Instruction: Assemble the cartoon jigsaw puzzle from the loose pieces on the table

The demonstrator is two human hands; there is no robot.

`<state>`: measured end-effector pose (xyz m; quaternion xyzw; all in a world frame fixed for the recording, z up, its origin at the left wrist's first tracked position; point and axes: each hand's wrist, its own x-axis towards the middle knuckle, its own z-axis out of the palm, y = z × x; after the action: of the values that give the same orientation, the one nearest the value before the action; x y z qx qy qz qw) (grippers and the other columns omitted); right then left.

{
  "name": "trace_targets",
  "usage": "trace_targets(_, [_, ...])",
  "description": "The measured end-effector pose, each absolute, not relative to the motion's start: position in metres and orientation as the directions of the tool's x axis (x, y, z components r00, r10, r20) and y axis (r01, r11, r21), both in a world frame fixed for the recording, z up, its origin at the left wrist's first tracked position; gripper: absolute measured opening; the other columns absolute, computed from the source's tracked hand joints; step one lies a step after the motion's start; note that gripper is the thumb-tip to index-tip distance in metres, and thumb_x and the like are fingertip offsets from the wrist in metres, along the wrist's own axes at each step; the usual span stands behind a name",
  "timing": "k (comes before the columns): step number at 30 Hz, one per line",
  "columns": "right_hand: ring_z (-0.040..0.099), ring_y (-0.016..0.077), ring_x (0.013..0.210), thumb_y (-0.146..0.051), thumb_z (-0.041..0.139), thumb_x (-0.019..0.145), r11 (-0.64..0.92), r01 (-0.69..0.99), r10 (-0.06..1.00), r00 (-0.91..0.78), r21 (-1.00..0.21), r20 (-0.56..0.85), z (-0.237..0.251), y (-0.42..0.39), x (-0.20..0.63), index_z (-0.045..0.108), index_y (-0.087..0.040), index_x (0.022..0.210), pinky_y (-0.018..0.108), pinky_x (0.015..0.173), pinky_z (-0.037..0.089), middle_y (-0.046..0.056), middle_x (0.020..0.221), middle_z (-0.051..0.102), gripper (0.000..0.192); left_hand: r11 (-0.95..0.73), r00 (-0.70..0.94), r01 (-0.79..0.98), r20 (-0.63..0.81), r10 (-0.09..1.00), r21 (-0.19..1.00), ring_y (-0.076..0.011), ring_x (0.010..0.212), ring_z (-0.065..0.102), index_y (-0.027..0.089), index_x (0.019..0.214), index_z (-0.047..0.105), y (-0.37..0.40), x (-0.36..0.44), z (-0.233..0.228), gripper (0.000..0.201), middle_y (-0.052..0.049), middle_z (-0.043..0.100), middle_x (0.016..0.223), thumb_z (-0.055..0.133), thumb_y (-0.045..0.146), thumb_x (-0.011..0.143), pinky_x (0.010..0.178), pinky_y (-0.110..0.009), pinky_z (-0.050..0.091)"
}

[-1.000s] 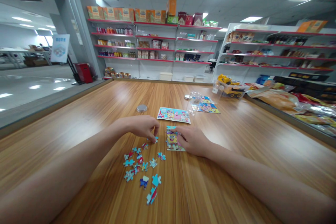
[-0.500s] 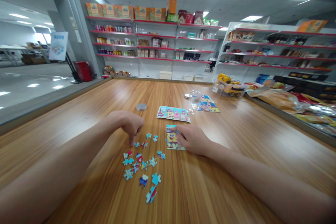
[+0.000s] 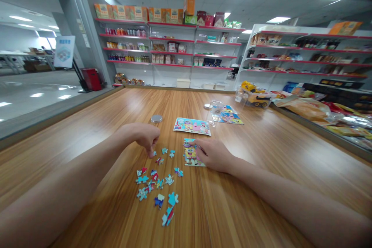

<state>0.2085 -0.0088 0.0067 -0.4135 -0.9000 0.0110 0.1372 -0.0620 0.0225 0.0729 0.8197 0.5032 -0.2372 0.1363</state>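
Change: since half a second back, we see our left hand (image 3: 147, 136) lifted a touch and shifted slightly toward the partial puzzle (image 3: 191, 154), with a small piece now at its fingertips (image 3: 151, 153); a second back this hand was right by that puzzle's left edge.
Landmark: we place everything from the partial puzzle, which lies flat on the wooden table (image 3: 261, 155).
Left hand: left of the partial puzzle, palm down, grip pinched together on a small blue piece (image 3: 154, 154) just above the table.
Right hand (image 3: 213, 154): resting on the right edge of the partial puzzle, fingers spread flat and touching it, grip apart and holding nothing.
Loose pieces (image 3: 157, 186): scattered left of and nearer to us than the partial puzzle; two lie just between it and our left hand.
Picture card (image 3: 192, 126): just beyond the partial puzzle.
Metal lid (image 3: 156, 118): beyond and to the left.
Clear jar (image 3: 215, 111): beyond and to the right, beside a second card (image 3: 229, 117).
Toy truck (image 3: 255, 97): farther beyond, right.
Shelves (image 3: 174, 50): well behind, along the wall.
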Motion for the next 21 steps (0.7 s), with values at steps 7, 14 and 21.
trace_targets(7, [0.065,0.0217,0.093,-0.023,0.043,0.09,0.656,0.744,0.748,-0.617,-0.13,0.244,0.007,-0.01,0.208,0.064,-0.022,0.116,0.029,0.078,0.044,0.006,0.105,0.071,0.034,-0.583,0.538,0.812,-0.368,0.758,-0.013,-0.0143,0.067,0.055,0.017,0.08,0.07,0.012,-0.049,0.079,0.017,-0.001,0.066,0.076,0.077,0.02,0.064,0.055,-0.023,0.033])
trace_targets(14, [0.065,0.0213,0.091,-0.022,0.044,0.09,0.655,0.745,0.748,-0.616,-0.125,0.245,0.007,-0.009,0.208,0.064,-0.022,0.116,0.029,0.076,0.043,0.006,0.104,0.071,0.033,-0.724,0.729,0.658,-0.412,0.546,0.205,-0.0098,0.051,0.048,0.019,0.072,0.069,-0.024,-0.012,0.089,0.021,0.003,0.061,0.06,0.081,0.035,0.065,0.046,-0.023,0.028])
trace_targets(21, [0.066,0.0223,0.09,-0.023,0.043,0.09,0.654,0.747,0.747,-0.614,-0.118,0.256,0.007,-0.009,0.208,0.065,-0.023,0.115,0.03,0.075,0.044,0.006,0.102,0.071,0.033,-0.706,0.659,0.701,-0.472,0.585,0.103,-0.012,0.053,0.052,0.019,0.072,0.072,-0.019,-0.011,0.075,0.02,0.0,0.068,0.067,0.081,0.035,0.064,0.046,-0.023,0.03])
